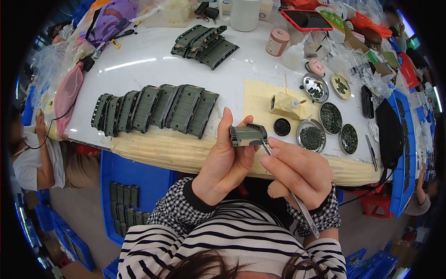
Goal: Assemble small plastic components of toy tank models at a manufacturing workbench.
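Observation:
My left hand (218, 162) holds up a small green-and-tan model tank hull (246, 136) with dark tracks along its sides, pinched between thumb and fingers. From the right, my right hand (304, 169) grips metal tweezers (304, 214), whose tips meet the hull's near right corner. Whether a small part sits in the tips is too fine to see. A tan cover wraps one right fingertip. Beyond my left hand, several similar hulls (158, 108) lean in an overlapping row. To the right, round dishes hold tiny dark green parts, among them one dish (331, 117) and a nearer one (311, 137).
A tape-wrapped bottle (288, 105) and a black cap (281, 126) stand on yellow paper. More hulls (204, 45) are piled farther back. A pink tin (277, 42), white mug (245, 15) and red-cased phone (306, 20) line the back. A blue tray (139, 169) with hulls lies below the table's left edge.

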A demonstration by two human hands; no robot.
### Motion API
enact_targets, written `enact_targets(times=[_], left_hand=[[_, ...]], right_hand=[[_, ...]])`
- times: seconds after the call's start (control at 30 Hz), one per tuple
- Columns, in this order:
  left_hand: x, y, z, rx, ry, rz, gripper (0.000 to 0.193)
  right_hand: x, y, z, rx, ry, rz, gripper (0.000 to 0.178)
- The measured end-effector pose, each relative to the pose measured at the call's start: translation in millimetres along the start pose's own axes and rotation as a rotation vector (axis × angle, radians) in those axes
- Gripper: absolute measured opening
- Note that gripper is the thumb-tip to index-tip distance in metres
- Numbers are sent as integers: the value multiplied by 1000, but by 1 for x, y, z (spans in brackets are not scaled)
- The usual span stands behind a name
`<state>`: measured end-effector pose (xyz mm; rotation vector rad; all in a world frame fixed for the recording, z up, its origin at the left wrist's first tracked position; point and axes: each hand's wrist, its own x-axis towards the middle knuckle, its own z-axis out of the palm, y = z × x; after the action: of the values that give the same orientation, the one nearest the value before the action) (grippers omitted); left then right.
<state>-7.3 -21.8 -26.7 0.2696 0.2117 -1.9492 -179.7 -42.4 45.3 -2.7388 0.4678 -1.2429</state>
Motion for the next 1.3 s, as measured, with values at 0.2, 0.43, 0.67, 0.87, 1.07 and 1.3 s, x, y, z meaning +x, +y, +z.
enact_targets(times=[0.2, 0.43, 0.67, 0.87, 1.07, 1.3], left_hand=[[-1, -1, 0, 41, 14, 30, 60], [0, -4, 3, 50, 15, 50, 61], [-9, -4, 24, -111, 47, -111, 57], [-11, -16, 27, -97, 17, -71, 58], [-17, -23, 20, -3, -78, -212, 61], [-24, -33, 26, 179, -52, -103, 63]], right_hand=[[0, -3, 0, -21, -8, 11, 34], [1, -4, -5, -36, -24, 38, 36], [-10, 1, -5, 236, 305, 307, 24], [2, 12, 17, 240, 256, 355, 32], [3, 14, 17, 381, 297, 486, 28], [2, 9, 4, 696, 276, 799, 25]])
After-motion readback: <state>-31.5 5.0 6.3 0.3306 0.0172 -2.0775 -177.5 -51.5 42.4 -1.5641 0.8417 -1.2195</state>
